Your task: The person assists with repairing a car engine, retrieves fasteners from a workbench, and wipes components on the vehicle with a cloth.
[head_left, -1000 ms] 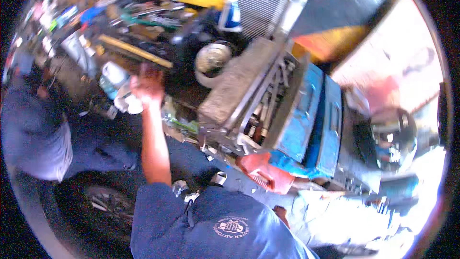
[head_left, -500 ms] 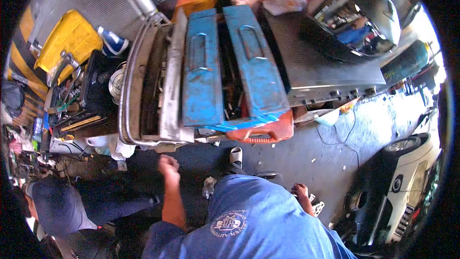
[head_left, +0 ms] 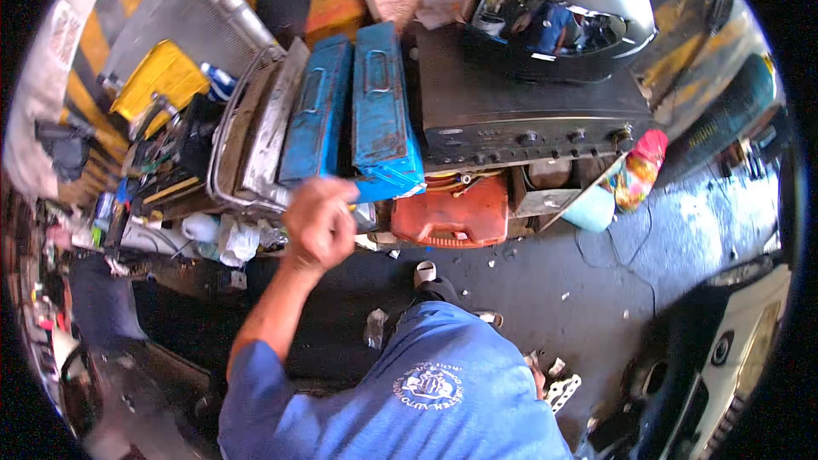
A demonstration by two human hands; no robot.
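My left hand (head_left: 319,226) is raised in front of the shelf, its fingers bent and smeared by motion. It overlaps the near lower end of a blue metal toolbox (head_left: 381,111), whose two lids with wire handles stand apart. Whether it touches the box, I cannot tell. My right hand (head_left: 535,375) hangs low beside my blue shirt, mostly hidden by it. A pale perforated metal part (head_left: 562,393) shows next to that hand; whether it is held, I cannot tell. Below the toolbox lies an orange-red plastic case (head_left: 452,213) with a moulded handle.
Right of the toolbox, a black helmet (head_left: 588,13) rests on a black amplifier-like unit (head_left: 528,111). Leftward are a worn metal tray (head_left: 230,136), a yellow plastic piece (head_left: 160,85) and loose tools. A pale vehicle (head_left: 750,358) stands at right; a person (head_left: 102,298) is at left.
My left hand has risen from low beside the shelf to the toolbox's near edge. My right hand is now more hidden by my shirt. The view has shifted, showing more of the orange-red case.
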